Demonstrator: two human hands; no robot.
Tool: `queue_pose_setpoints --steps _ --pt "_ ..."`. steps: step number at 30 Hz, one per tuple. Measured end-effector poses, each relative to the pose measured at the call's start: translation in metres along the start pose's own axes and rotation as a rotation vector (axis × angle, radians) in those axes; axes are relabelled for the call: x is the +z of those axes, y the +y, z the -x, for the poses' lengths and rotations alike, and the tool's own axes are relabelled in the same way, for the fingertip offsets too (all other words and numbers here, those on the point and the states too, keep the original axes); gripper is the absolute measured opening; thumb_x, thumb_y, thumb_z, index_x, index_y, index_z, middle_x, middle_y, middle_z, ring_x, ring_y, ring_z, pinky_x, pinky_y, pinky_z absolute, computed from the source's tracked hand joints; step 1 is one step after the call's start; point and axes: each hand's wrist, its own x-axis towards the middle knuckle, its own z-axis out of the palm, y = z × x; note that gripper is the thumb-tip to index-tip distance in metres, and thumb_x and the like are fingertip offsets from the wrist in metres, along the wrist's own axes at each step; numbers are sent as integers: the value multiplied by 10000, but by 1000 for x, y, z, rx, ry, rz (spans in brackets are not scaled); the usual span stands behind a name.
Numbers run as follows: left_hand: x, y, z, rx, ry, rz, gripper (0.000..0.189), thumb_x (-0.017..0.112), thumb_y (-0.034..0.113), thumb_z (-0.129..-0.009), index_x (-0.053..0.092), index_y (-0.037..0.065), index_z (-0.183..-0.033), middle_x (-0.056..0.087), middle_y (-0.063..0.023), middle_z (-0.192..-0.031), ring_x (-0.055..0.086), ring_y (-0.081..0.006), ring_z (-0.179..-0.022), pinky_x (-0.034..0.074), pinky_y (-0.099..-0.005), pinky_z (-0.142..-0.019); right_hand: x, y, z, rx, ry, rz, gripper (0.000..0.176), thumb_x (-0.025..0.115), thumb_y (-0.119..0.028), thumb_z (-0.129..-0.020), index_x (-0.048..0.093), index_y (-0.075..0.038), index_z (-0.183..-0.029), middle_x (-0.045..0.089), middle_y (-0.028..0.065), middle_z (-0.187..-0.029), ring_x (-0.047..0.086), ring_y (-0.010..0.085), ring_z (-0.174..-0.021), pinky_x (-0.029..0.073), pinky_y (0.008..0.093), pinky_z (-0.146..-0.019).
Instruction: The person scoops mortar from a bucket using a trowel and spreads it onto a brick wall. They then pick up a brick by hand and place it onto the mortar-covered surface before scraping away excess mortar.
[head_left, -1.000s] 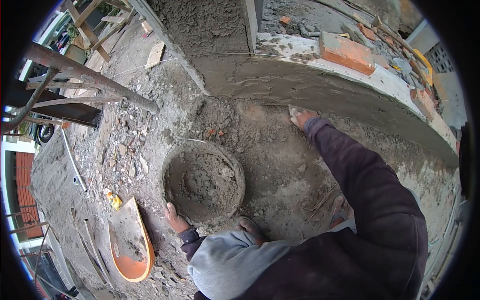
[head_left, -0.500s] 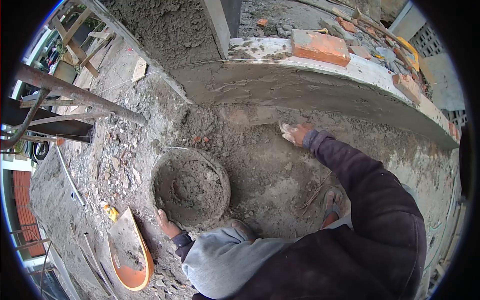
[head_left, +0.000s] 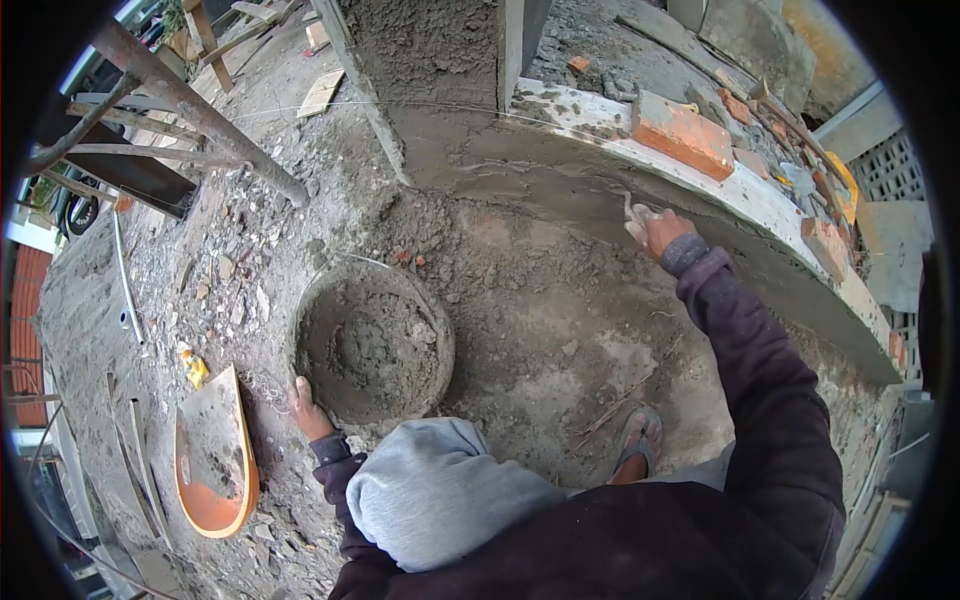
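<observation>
My right hand is closed round a trowel, of which only a thin part shows, against the grey mortar face of the low curved wall. At the lower left, my left hand rests at the rim of a round bucket. Its fingers point upward along the rim, and whether they grip it is unclear. Wet grey mortar lies inside the bucket. A white board runs along the top of the wall.
Bricks sit on the board. An orange scoop-like container and a yellow item lie left of the bucket. A rusty metal pole slants in at the upper left. Sticks lie near my foot.
My right hand has moved from the ground at the wall's base up and right to the wall's face. My left hand stays by the bucket's rim, and the view has shifted.
</observation>
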Motion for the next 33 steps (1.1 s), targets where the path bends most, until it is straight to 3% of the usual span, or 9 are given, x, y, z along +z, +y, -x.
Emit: queue_pose_setpoints --steps 6,10,12,13,17,18,23,26,33 --pt "-13 0 -5 -83 -77 -207 545 408 370 -862 442 -108 -1122 473 -258 -1127 433 -340 -1064 296 -352 -926 -9 64 103 -24 104 78 402 462 -304 -820 419 -61 -1138 558 191 -819 559 346 -594 454 439 -549" --pt "-12 43 2 -34 -190 -32 440 500 319 -830 509 -86 -1001 550 -161 -899 499 -209 -822 388 -299 -766 16 102 155 -97 53 2 404 478 -253 -794 412 -33 -1126 546 195 -888 561 344 -627 446 432 -544" --pt "23 79 11 122 -251 2 374 532 294 -814 503 -64 -921 529 -116 -829 464 -167 -754 388 -283 -700 50 112 153 -148 103 -155 397 489 -223 -773 415 -29 -1111 538 199 -929 559 347 -645 440 431 -549" --pt "33 97 21 167 -251 -9 346 548 281 -806 500 -53 -881 519 -93 -795 447 -146 -720 388 -276 -666 49 105 146 -170 108 -25 367 492 -206 -764 421 -41 -1084 538 185 -911 561 333 -655 437 417 -549" --pt "87 129 22 296 -346 -8 242 552 190 -798 473 -24 -881 489 -125 -771 469 -211 -729 380 -319 -701 18 23 85 -622 323 233 189 467 -152 -765 438 -90 -942 506 92 -762 567 248 -655 428 364 -532" --pt "91 130 20 214 -345 16 244 547 189 -797 468 -20 -896 493 -114 -799 463 -194 -748 377 -305 -712 9 5 66 -695 396 252 150 456 -142 -773 438 -100 -916 487 70 -723 567 224 -653 426 349 -523" --pt "96 121 29 264 -397 200 362 525 218 -818 448 -33 -1067 464 -96 -970 433 -157 -878 339 -275 -827 12 -135 12 -668 390 -17 171 449 -145 -768 459 -107 -934 497 46 -762 560 198 -677 433 329 -625" --pt "94 116 27 305 -364 202 299 528 194 -834 442 -13 -1031 486 -56 -912 421 -101 -790 350 -235 -723 29 -201 -6 -590 391 -103 137 439 -136 -777 482 -96 -901 544 54 -758 590 198 -696 445 326 -628" --pt "67 119 23 164 -411 239 223 544 175 -826 470 -2 -941 503 -22 -805 425 -61 -696 354 -191 -630 36 -269 5 -789 313 -242 107 453 -136 -763 526 -83 -821 576 70 -740 603 217 -652 466 328 -533"
